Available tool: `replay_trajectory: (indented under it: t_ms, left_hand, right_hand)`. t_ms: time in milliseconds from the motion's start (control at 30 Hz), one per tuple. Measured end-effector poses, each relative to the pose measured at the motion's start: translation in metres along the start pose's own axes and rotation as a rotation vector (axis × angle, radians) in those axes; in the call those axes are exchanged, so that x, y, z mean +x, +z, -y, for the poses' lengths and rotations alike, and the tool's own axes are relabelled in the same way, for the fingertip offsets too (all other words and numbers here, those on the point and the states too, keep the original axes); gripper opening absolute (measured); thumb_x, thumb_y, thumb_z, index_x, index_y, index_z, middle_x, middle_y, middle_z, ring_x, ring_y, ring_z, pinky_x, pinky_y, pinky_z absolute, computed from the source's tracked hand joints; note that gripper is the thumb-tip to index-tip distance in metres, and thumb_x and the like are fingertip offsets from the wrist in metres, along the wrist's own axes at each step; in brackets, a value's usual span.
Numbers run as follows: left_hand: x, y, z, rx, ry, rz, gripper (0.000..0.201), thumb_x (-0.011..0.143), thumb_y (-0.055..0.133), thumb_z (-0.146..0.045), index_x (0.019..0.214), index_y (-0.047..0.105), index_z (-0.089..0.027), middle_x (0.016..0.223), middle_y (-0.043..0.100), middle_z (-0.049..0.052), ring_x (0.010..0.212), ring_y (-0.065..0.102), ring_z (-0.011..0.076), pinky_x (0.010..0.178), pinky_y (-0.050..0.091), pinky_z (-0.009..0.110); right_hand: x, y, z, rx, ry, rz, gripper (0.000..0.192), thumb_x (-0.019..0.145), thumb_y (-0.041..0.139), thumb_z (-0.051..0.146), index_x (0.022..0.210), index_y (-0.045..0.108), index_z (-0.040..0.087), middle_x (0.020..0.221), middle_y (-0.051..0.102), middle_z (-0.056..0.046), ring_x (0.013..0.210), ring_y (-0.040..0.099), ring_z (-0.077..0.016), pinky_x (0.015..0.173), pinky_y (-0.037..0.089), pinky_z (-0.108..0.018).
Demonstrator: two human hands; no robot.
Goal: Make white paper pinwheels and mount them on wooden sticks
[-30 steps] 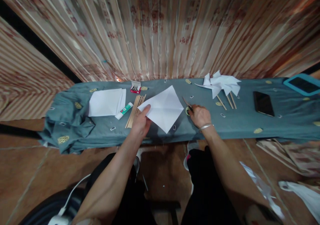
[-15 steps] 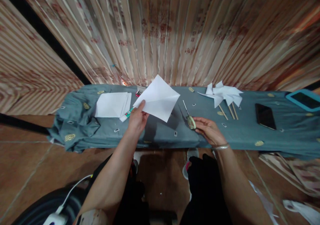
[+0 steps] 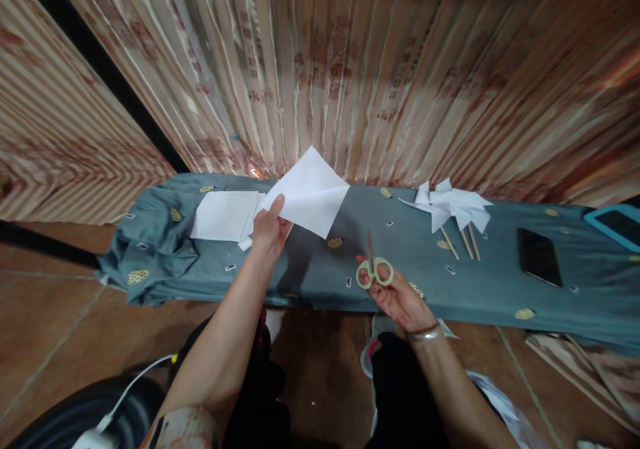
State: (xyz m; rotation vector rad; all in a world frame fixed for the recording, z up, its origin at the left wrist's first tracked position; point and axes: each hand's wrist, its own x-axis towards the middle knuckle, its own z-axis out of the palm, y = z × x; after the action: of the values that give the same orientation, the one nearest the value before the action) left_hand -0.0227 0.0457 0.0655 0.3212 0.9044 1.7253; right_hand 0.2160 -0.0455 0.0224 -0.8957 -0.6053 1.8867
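Note:
My left hand (image 3: 270, 229) grips a square sheet of white paper (image 3: 315, 192) by its near left corner, thumb on top. The sheet has a crease across it and is held above the cloth. In my right hand (image 3: 403, 299) is a pair of scissors (image 3: 375, 272) with pale green handles, blades pointing away from me. The scissors are apart from the paper, to its right and nearer me. Under my left hand, a glue tube (image 3: 245, 243) shows only in part. Left of it lies a stack of white paper (image 3: 225, 216).
Several white paper pinwheels (image 3: 450, 206) on wooden sticks lie at the right on the grey-green cloth (image 3: 320, 282). Beyond them are a black phone (image 3: 540, 257) and a blue-framed tablet (image 3: 617, 226). A striped curtain (image 3: 320, 69) hangs behind the bench.
The scissors have turned in my right hand, both handle loops now facing up, and moved slightly left and nearer me. The paper stays in my left hand, shifted slightly left.

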Motion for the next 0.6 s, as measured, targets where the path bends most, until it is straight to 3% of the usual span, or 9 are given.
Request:
replay_trajectory:
  t_ms: [133,300,600]
  left_hand:
    - [-0.003,0.002,0.006,0.022,-0.01,0.052,0.007,0.085,0.063,-0.013,0.09,0.067,-0.012,0.084,0.076,0.005,0.085,0.072,0.0159,0.093,0.055,0.03]
    - [-0.01,0.006,0.013,0.039,-0.034,0.077,0.007,0.081,0.068,-0.015,0.088,0.067,-0.013,0.084,0.077,0.007,0.096,0.072,0.0202,0.095,0.054,0.033]
    - [-0.019,0.01,0.022,0.026,-0.05,0.143,0.01,0.077,0.073,-0.016,0.085,0.067,-0.013,0.086,0.077,0.008,0.104,0.07,0.0225,0.096,0.054,0.034]
  right_hand:
    - [-0.012,0.009,-0.003,-0.237,-0.08,0.032,0.043,0.073,0.076,0.05,0.101,0.071,0.018,0.078,0.069,-0.003,0.066,0.058,-0.0092,0.056,0.046,-0.017]
    - [-0.021,0.016,-0.008,-0.589,-0.123,0.155,0.06,0.075,0.07,0.061,0.118,0.065,0.019,0.095,0.069,-0.007,0.079,0.059,-0.0137,0.072,0.047,-0.026]
    - [-0.016,0.022,-0.011,-0.69,-0.135,0.165,0.063,0.076,0.066,0.064,0.119,0.064,0.018,0.094,0.068,-0.007,0.079,0.06,-0.0148,0.076,0.049,-0.029]
